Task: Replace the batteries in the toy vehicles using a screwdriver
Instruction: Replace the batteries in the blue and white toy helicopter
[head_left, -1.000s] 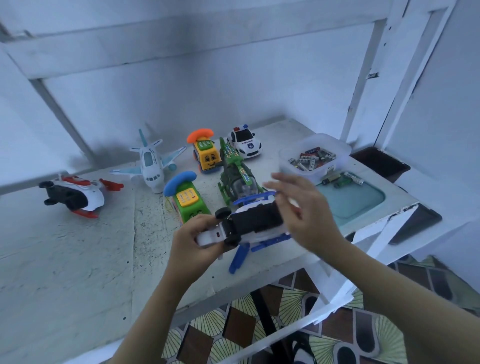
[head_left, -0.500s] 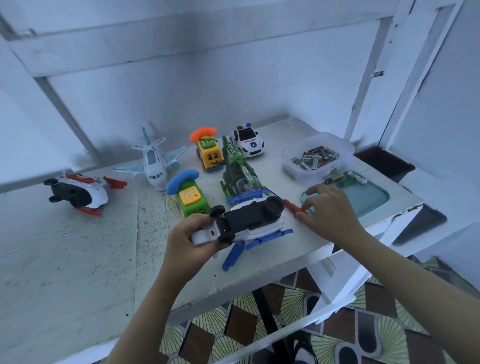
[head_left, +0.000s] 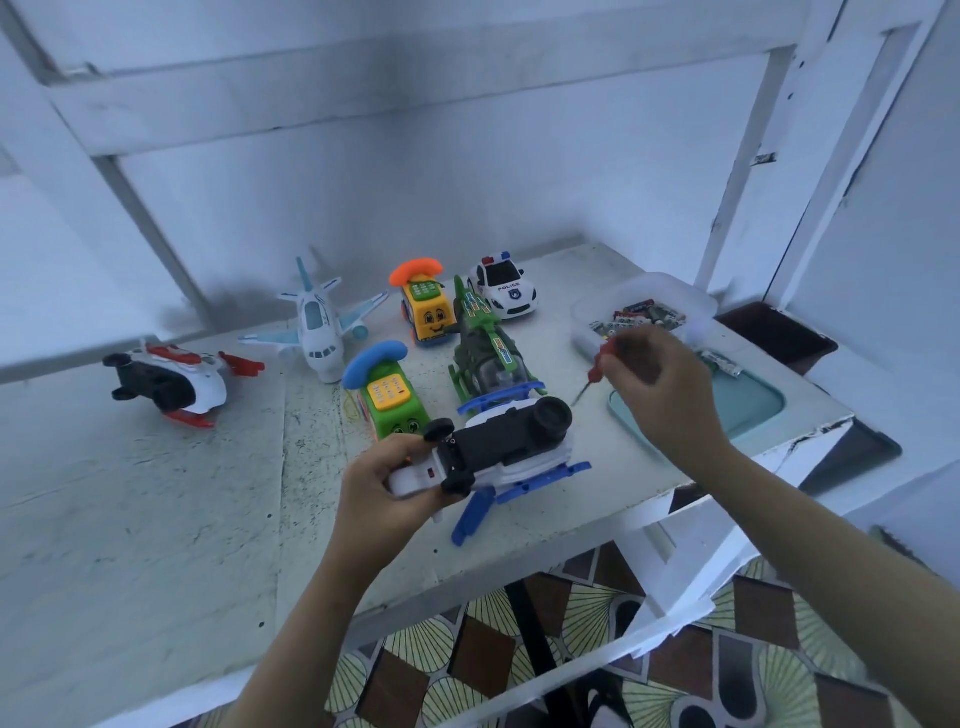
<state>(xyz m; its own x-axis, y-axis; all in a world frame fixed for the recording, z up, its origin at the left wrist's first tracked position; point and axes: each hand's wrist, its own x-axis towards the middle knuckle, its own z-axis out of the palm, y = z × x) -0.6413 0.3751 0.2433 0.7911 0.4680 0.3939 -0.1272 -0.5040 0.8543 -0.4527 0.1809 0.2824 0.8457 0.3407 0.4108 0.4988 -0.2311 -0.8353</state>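
Right hand (head_left: 660, 384) motion-blurred; its fingers pinch a red-handled screwdriver (head_left: 597, 364), thin shaft faint, tip hard to make out. Batteries (head_left: 636, 318) in the translucent tub (head_left: 696, 301) are partly hidden behind it. Left hand (head_left: 384, 483) grips the white-and-blue plastic toy helicopter (head_left: 498, 441) belly-up, black underside showing, at 8 o'clock of the screwdriver, above the rough bench (head_left: 156, 519).

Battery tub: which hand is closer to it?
Right. The right hand, holding the red screwdriver, is just in front of the tub; the left hand grips the upturned toy farther off.
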